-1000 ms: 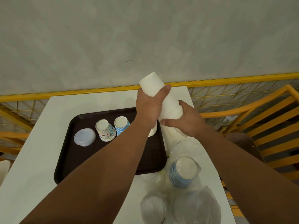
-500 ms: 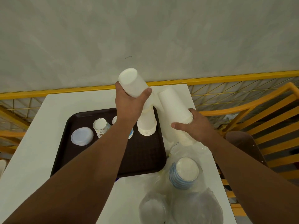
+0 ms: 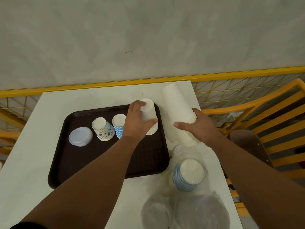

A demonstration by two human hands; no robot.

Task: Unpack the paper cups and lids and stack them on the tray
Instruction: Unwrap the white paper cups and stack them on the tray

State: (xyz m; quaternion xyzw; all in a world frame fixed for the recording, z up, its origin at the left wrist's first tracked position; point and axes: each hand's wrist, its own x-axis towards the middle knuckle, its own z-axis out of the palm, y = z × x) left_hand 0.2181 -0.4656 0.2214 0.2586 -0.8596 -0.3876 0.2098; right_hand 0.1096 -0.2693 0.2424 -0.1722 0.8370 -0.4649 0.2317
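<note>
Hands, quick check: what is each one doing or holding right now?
Left hand: fingers curled round the short white cup stack on the tray.
Right hand: grips the tall white cup stack beside the tray.

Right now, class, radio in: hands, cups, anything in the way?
Left hand grips white cups on tray. Right hand holds taller stack off-tray. Nothing blocking.
</note>
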